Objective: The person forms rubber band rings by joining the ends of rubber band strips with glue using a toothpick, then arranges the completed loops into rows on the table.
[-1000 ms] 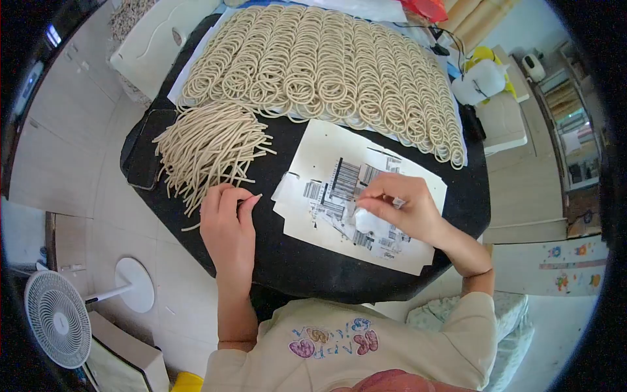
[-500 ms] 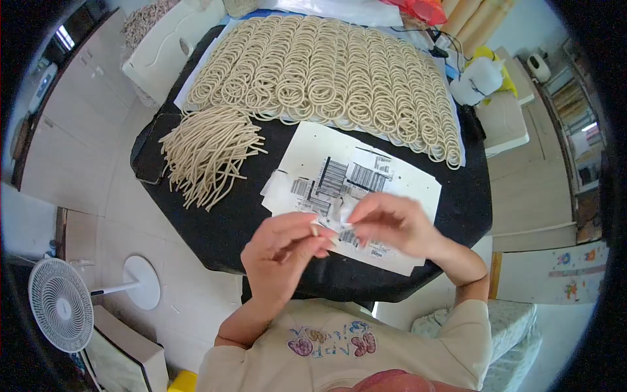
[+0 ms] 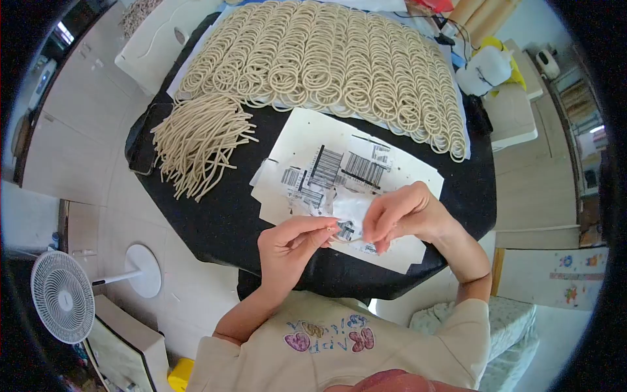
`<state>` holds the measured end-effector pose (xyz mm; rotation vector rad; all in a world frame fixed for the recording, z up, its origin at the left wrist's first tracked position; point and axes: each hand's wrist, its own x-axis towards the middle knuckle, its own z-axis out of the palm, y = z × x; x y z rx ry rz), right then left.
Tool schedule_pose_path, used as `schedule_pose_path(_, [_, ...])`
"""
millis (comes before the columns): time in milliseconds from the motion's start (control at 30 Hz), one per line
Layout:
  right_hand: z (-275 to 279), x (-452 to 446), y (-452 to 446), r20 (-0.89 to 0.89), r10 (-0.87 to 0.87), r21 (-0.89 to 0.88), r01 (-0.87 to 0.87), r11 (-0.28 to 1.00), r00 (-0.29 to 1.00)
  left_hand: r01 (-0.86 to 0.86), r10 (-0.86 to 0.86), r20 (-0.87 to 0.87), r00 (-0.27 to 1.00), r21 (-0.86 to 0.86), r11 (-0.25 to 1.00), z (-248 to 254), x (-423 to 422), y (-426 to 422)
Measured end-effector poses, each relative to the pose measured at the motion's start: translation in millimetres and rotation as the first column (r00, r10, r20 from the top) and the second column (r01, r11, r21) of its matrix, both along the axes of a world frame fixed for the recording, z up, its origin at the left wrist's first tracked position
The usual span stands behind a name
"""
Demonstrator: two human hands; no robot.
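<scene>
My left hand [image 3: 292,245] pinches a beige cord [image 3: 346,241] by its end, over the near edge of a white board [image 3: 405,173] with printed barcode labels. Close beside it on the right, my right hand [image 3: 405,215] has its fingers bent together at the cord's other side; what its fingertips grip is partly hidden. A crumpled white piece [image 3: 351,206] lies between the hands on the board. Loose beige cords [image 3: 202,140] form a pile left of the board. Behind it, many beige rings [image 3: 326,62] overlap in rows.
The black-covered table [image 3: 215,225] carries all of this. A dark phone-like object [image 3: 145,140] rests at its left edge. A white container [image 3: 486,70] stands at the back right. On the floor at left is a white fan [image 3: 63,297]; a white chair [image 3: 157,46] stands behind.
My left hand has come from the cord pile to the board's near edge, beside my right hand. A cord now shows stretched between the fingers of both hands.
</scene>
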<state>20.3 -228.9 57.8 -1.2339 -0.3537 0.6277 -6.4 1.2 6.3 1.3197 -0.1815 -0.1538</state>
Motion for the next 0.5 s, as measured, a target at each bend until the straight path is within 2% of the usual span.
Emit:
schedule_pose_path(100, [10, -1, -1, -0.09, -0.085, -0.219, 0.064, 0.974, 0.992, 0.001, -0.001, -0.01, 1.0, 0.029, 1.0, -2, 0, 0])
schedule_pose_path(200, [7, 0, 0, -0.094, -0.201, -0.247, 0.172, 0.954, 0.975, 0.006, -0.002, -0.05, 0.999, 0.074, 0.997, -2, 0, -2])
schedule_pose_path(433, [0, -2, 2, -0.02, -0.269, -0.427, 0.235, 0.873, 0.963, 0.021, -0.039, 0.087, 0.995, 0.195, 0.981, -10, 4, -2])
schedule_pose_path(500, [-5, -4, 4, 0.126, -0.231, -0.467, 0.263, 0.844, 0.965, 0.002, -0.028, 0.127, 0.991, 0.195, 0.981, -12, 4, -3])
